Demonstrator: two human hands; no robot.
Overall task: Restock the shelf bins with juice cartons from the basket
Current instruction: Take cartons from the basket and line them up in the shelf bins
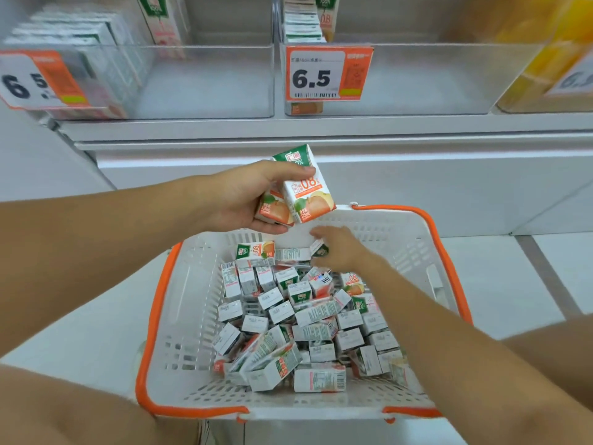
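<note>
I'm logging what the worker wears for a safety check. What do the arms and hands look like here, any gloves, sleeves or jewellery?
Both forearms are bare, with no sleeves in view. The left hand and right hand wear no gloves, and no rings, watch or wristband show.

I hold two juice cartons (301,187) in my left hand (237,197); one basket (154,316), three price tags (327,73), dozens more cartons

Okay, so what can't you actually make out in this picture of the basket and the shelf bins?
Head view only:
- Right hand: its fingers curl away from the camera over a carton, so the grip is unclear.
- Left hand: the front juice carton hides most of a second one behind it.
- Left bin: its cartons are motion-blurred behind clear plastic.
- Orange bin: cut off by the right edge.
- Basket: deeper cartons are buried.
</note>
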